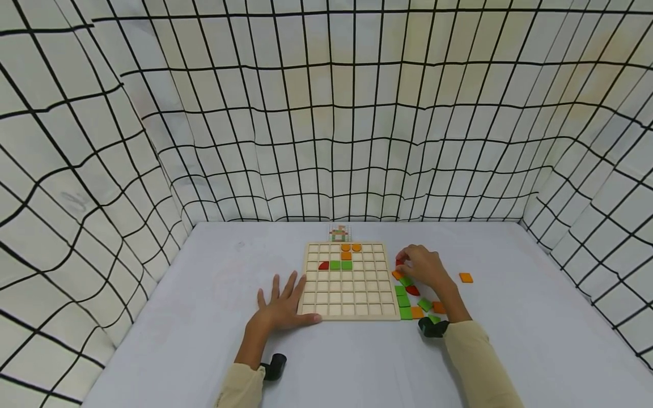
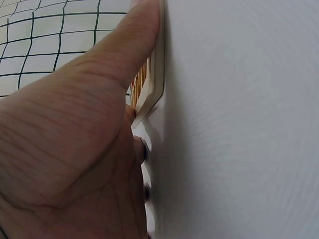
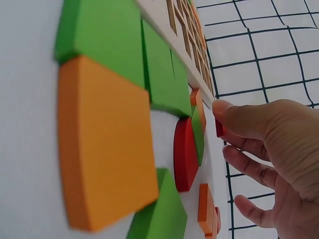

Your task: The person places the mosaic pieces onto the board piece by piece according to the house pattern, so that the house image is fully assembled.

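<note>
A wooden grid board (image 1: pixel 352 293) lies on the table. Set in its upper cells are two orange round pieces (image 1: pixel 356 247), an orange square (image 1: pixel 346 256), two green squares (image 1: pixel 347 265) and a red quarter-round piece (image 1: pixel 323 266). My left hand (image 1: pixel 280 310) rests with fingers spread at the board's lower left corner, thumb along the front edge. Off the right edge, my right hand (image 1: pixel 424 266) pinches a small red piece (image 3: pixel 219 128) between thumb and finger; its full shape is hidden. Below that hand lie loose green squares (image 1: pixel 403 301) and another red piece (image 1: pixel 412 290).
A small pattern card (image 1: pixel 339 233) lies behind the board. Loose orange squares (image 1: pixel 417 312) sit among the green ones, and a single orange square (image 1: pixel 466 277) lies farther right. White walls with black netting (image 1: pixel 357 141) surround the table (image 1: pixel 214 272).
</note>
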Demonstrator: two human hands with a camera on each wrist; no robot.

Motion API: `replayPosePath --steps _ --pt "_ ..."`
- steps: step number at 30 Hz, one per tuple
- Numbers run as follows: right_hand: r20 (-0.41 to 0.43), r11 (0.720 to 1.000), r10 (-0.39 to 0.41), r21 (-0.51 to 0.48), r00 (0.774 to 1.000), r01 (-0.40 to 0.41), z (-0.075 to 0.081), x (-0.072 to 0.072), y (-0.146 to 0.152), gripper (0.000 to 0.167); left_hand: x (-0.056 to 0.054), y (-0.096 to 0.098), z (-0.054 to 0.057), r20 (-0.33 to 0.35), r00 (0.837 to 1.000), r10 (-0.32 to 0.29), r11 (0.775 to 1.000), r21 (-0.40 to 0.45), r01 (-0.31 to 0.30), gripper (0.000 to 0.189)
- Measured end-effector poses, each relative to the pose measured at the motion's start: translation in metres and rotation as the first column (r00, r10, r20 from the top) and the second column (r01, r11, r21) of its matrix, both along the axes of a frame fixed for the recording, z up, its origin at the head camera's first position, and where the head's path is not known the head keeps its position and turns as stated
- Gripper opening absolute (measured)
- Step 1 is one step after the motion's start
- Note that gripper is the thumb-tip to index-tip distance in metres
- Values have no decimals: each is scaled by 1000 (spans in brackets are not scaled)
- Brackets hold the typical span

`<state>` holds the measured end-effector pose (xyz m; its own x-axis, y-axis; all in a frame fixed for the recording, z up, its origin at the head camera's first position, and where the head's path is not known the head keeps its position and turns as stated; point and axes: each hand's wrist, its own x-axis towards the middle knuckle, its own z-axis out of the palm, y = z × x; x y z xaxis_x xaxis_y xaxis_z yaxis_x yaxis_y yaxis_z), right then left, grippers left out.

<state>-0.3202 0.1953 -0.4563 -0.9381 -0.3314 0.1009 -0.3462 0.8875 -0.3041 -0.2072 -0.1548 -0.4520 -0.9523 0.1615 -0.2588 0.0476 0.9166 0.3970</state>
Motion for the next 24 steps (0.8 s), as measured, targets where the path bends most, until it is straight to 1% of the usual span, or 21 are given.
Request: replayPosePath --steps 7,14,20,24 --pt "-16 1000 15 -3 1000 -15 3 1 -11 29 0 0 0 -3 1000 -4 1000 4 4 106" --pt "8 999 43 -25 999 -43 7 -1 -20 26 -1 0 0 -10 1000 -4 1000 4 4 106" --pt "-23 997 80 -11 997 -80 6 -5 -28 24 -2 1 -3 -6 1000 0 1000 -2 0 106" --pt "-29 996 94 0 995 -94 5 -7 -37 23 -3 1 -3 -6 1000 3 1000 -2 -3 106"
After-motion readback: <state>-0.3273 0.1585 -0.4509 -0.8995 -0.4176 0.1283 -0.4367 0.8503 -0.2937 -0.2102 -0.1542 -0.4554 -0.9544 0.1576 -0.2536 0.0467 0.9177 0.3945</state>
